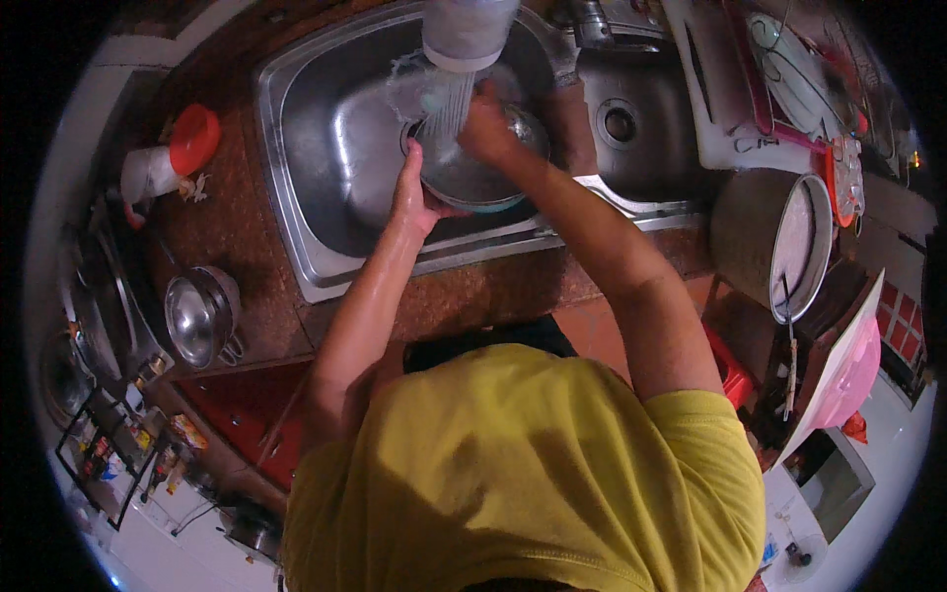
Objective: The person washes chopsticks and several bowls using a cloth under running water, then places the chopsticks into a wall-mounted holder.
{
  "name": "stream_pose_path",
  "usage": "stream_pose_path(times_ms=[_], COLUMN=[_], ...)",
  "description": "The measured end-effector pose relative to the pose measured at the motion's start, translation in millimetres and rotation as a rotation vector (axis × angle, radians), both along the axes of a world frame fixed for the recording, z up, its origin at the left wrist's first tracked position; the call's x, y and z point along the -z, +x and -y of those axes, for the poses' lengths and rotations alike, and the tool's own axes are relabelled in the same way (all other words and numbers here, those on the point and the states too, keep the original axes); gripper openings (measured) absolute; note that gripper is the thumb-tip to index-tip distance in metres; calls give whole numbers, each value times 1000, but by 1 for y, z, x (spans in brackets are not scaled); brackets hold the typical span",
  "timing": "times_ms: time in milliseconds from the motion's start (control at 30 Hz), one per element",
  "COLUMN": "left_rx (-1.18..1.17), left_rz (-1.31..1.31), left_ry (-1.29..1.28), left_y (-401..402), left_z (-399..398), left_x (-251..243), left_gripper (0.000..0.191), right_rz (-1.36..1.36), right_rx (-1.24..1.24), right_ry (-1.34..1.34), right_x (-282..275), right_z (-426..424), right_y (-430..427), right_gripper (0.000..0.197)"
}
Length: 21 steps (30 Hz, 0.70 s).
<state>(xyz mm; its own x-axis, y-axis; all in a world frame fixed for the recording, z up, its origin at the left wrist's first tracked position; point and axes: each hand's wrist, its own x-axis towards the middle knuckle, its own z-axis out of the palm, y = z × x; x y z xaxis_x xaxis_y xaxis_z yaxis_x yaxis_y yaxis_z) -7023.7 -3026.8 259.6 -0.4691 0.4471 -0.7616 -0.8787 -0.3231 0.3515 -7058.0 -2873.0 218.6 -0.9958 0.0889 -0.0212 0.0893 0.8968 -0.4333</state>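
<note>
In the left basin of a stainless steel double sink (311, 259), my left hand (416, 194) grips the near-left edge of a round metal vessel (473, 181) with a teal outer side. The vessel is tilted, and its exact kind is unclear. Water (451, 103) streams in thin jets from a white cylindrical faucet head (470, 33) onto it. Over the vessel's inside, right of the stream, my right hand (490, 129) is blurred with its fingers curled. Whether it holds something cannot be made out. Splashing water partly hides the far side of the vessel.
Left on the brown counter stand a white container (148, 174), an orange-red lid (195, 139) and stacked metal bowls (194, 318). The right basin has a drain (618, 123). A large metal pot (747, 237) lies on its side at right, below a dish rack (762, 96) holding dishes.
</note>
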Motion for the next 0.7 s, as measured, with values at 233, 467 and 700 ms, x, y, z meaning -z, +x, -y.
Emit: stream_pose_path(times_ms=[233, 467, 700], left_rx=[-182, -68, -71], left_rz=[-196, -164, -161], left_ry=[-28, -219, -192], left_y=[-16, -21, -23], left_z=[15, 25, 31], left_x=[16, -1, 22], left_gripper=[67, 69, 77], right_rz=[136, 83, 336], right_rx=[-485, -732, -574], right_ry=[-764, 343, -571], right_x=[-29, -41, -47], right_z=[9, -27, 34], right_y=[27, 26, 30], right_gripper=[46, 16, 33])
